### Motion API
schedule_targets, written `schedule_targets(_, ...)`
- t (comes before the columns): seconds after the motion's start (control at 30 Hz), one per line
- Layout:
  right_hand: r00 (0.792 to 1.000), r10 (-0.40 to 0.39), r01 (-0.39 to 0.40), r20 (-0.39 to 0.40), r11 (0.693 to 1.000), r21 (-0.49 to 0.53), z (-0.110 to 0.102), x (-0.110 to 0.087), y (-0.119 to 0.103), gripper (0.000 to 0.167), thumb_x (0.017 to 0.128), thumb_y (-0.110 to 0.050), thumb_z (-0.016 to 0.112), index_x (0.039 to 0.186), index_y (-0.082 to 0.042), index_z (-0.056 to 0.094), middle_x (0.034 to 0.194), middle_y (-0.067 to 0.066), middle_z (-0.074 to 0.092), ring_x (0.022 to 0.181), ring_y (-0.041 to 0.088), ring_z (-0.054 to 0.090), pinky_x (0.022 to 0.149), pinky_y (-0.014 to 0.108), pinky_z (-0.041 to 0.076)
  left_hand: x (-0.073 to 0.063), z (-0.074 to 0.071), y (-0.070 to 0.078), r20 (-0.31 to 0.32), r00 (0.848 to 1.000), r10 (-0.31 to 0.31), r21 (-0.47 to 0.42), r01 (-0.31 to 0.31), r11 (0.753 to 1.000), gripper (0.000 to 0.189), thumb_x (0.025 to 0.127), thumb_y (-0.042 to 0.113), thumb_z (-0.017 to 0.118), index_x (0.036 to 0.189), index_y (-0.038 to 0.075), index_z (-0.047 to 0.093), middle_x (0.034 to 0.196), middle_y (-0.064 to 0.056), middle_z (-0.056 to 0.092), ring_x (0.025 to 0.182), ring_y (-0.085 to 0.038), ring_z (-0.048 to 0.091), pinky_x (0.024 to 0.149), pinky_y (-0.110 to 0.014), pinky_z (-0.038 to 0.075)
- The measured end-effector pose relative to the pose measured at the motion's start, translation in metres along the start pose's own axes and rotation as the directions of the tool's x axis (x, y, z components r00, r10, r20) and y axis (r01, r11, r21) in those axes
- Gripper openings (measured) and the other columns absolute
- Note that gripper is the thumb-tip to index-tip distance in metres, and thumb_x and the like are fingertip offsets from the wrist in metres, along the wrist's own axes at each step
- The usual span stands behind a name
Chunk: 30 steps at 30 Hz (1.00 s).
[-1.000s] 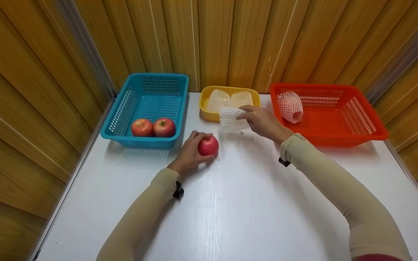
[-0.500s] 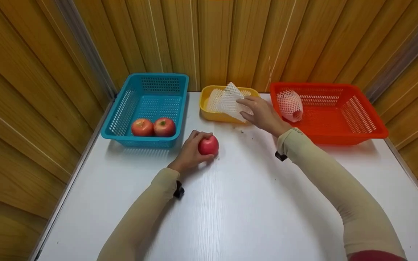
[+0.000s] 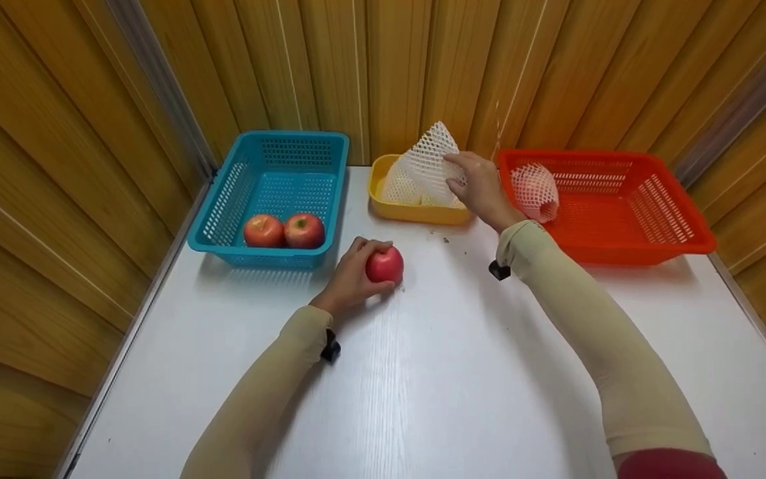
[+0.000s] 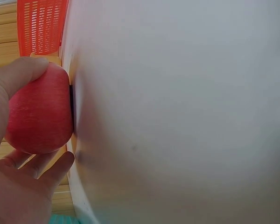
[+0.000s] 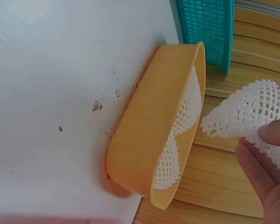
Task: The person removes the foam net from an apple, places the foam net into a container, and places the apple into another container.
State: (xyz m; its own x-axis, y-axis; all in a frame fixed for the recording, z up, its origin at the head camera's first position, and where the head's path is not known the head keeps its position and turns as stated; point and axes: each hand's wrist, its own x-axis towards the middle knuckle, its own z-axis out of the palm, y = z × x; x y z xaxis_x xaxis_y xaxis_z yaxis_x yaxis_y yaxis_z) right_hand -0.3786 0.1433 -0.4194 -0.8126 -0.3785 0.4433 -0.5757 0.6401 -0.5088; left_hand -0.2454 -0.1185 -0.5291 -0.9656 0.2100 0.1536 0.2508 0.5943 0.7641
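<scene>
My left hand (image 3: 353,276) grips a red apple (image 3: 385,265) on the white table, thumb on one side and fingers on the other, as the left wrist view also shows. Between thumb and fingers, my right hand (image 3: 483,186) pinches a white foam net sleeve (image 5: 256,107). That sleeve hangs above the yellow basket (image 3: 416,213), apart from its rim in the right wrist view. Inside the basket lie more foam net sleeves (image 5: 189,105). Part of the basket's inside is hidden behind the held sleeve in the head view.
A blue basket (image 3: 223,193) at the left holds two apples (image 3: 283,231). To the right, an orange-red basket (image 3: 622,249) contains an apple in a net sleeve (image 3: 534,189). Wood-patterned panels (image 3: 396,73) stand behind the baskets.
My right hand has lifted the net sleeve up and back, from in front of the yellow basket to above it. The left hand stays on the apple.
</scene>
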Motion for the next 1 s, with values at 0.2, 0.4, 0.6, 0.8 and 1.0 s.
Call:
schedule_targets(0.2,0.990,0.137,-0.136,-0.028,0.990,0.039,0.001,0.009,0.008,0.046,0.094,-0.007,0.073,0.138,-0.001,0.063,0.140,0.021,0.062,0.130,0.038,0.057,0.115,0.047,0.041,0.000,0.000,0.000,-0.005,1.000,0.000,-0.014,-0.001,1.000,0.072,0.078,0.020,0.091,0.141,0.023,0.056,0.135,0.001,0.049,0.129,-0.021,0.047,0.101,-0.039,0.053)
schedule_targets(0.4,0.951,0.310,-0.309,0.001,0.947,0.087,0.004,0.013,0.014,0.051,0.096,-0.015,0.073,0.144,-0.007,0.059,0.148,0.015,0.057,0.137,0.034,0.052,0.116,0.045,0.039,0.000,-0.001,-0.001,-0.008,1.000,0.000,-0.010,0.000,1.000,0.075,0.076,0.020,0.093,0.141,0.024,0.055,0.135,0.002,0.049,0.130,-0.020,0.046,0.099,-0.038,0.054)
schedule_targets(0.6,0.900,0.434,-0.435,0.045,0.886,0.163,0.009,0.014,0.020,0.054,0.099,-0.018,0.071,0.150,-0.013,0.054,0.154,0.011,0.051,0.133,0.031,0.056,0.105,0.042,0.050,0.000,0.000,-0.001,-0.018,1.000,0.003,-0.010,-0.003,1.000,0.074,0.077,0.019,0.092,0.141,0.025,0.055,0.134,0.002,0.049,0.130,-0.020,0.046,0.100,-0.038,0.054)
schedule_targets(0.8,0.867,0.494,-0.495,0.067,0.836,0.237,0.017,0.014,0.028,0.055,0.099,-0.016,0.070,0.151,-0.012,0.053,0.158,0.010,0.046,0.139,0.029,0.050,0.096,0.036,0.056,0.000,0.001,0.000,-0.013,1.000,-0.001,-0.026,0.001,1.000,0.074,0.078,0.018,0.092,0.141,0.024,0.055,0.135,0.002,0.049,0.131,-0.020,0.046,0.100,-0.037,0.054)
schedule_targets(1.0,0.861,0.496,-0.509,0.115,0.827,0.240,0.026,0.011,0.035,0.057,0.101,-0.018,0.068,0.153,-0.011,0.048,0.160,0.010,0.043,0.147,0.028,0.039,0.116,0.040,0.040,-0.001,0.002,-0.001,-0.009,1.000,-0.013,-0.035,0.013,0.999,0.075,0.077,0.018,0.092,0.142,0.025,0.055,0.135,0.003,0.049,0.130,-0.019,0.046,0.099,-0.037,0.054)
